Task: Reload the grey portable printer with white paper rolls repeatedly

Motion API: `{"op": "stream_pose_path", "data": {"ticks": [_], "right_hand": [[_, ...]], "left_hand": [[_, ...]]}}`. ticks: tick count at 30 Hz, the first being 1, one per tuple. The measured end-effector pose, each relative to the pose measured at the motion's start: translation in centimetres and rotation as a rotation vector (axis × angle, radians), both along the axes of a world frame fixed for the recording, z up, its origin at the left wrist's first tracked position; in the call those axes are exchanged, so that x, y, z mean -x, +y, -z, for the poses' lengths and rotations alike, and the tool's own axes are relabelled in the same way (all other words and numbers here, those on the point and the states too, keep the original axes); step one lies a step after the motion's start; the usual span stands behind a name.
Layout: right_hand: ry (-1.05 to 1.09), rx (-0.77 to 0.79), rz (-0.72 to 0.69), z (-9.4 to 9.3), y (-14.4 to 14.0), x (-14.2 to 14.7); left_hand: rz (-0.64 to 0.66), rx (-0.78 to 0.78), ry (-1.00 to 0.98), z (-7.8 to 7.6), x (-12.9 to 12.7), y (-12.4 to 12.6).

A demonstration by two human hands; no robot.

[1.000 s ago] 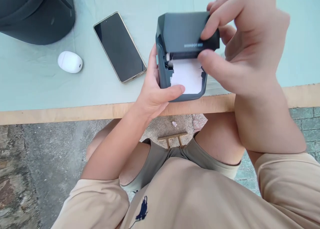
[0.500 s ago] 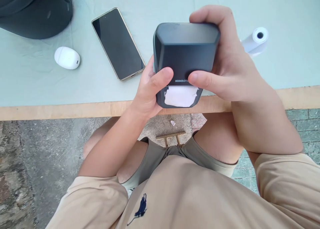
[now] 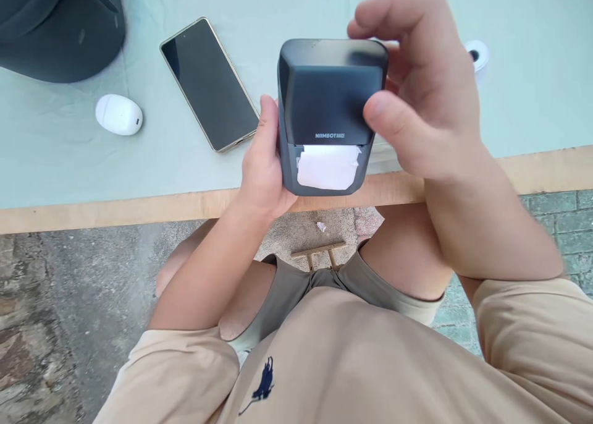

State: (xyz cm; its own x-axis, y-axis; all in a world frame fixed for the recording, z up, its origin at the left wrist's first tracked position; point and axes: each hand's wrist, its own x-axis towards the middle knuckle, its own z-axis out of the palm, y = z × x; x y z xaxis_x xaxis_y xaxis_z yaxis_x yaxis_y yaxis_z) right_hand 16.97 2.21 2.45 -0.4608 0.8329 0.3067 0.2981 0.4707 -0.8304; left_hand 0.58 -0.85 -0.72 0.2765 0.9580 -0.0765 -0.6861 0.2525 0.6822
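Note:
A dark label printer (image 3: 333, 99) marked NIIMBOT is held up over the table's front edge. A white strip of paper (image 3: 328, 167) with a ragged right end shows at its lower part. My left hand (image 3: 264, 167) grips the printer from the left and below, its thumb along the left side; the other fingers are hidden beneath. At the printer's right side is my right hand (image 3: 430, 84), fingers curved and apart from the thumb. Its thumb tip overlaps the right edge of the lid, and its fingertips are by the top right corner. Whether they touch cannot be made out.
On the pale-covered table (image 3: 185, 177) lie a smartphone (image 3: 210, 84) and a small white case (image 3: 119, 114). A black bag-like object (image 3: 60, 28) stands at the far left. A white paper roll (image 3: 478, 56) is partly behind my right hand. A scrap (image 3: 321, 226) lies on the ground.
My right hand has loosened from the printer, its thumb moving up and off the front. The left thumb has shifted from the printer's face to its side. The printer is slightly farther left.

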Motion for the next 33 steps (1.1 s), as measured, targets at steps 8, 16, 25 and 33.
{"op": "stream_pose_path", "data": {"ticks": [8, 16, 25, 33], "right_hand": [[-0.236, -0.071, -0.127, -1.1, -0.1, -0.3], [-0.15, -0.248, 0.434, -2.0, -1.2, 0.5], [-0.486, -0.27, 0.294, -2.9, -0.5, 0.8], [-1.055, -0.081, 0.253, -3.1, -0.7, 1.4]], "left_hand": [[-0.047, 0.105, 0.058, 0.6, 0.5, 0.4], [-0.045, 0.04, 0.275, -0.1, 0.3, 0.3], [0.037, 0.012, 0.185, 0.3, 0.2, 0.0], [0.061, 0.006, 0.097, 0.5, -0.2, -0.5]]}}
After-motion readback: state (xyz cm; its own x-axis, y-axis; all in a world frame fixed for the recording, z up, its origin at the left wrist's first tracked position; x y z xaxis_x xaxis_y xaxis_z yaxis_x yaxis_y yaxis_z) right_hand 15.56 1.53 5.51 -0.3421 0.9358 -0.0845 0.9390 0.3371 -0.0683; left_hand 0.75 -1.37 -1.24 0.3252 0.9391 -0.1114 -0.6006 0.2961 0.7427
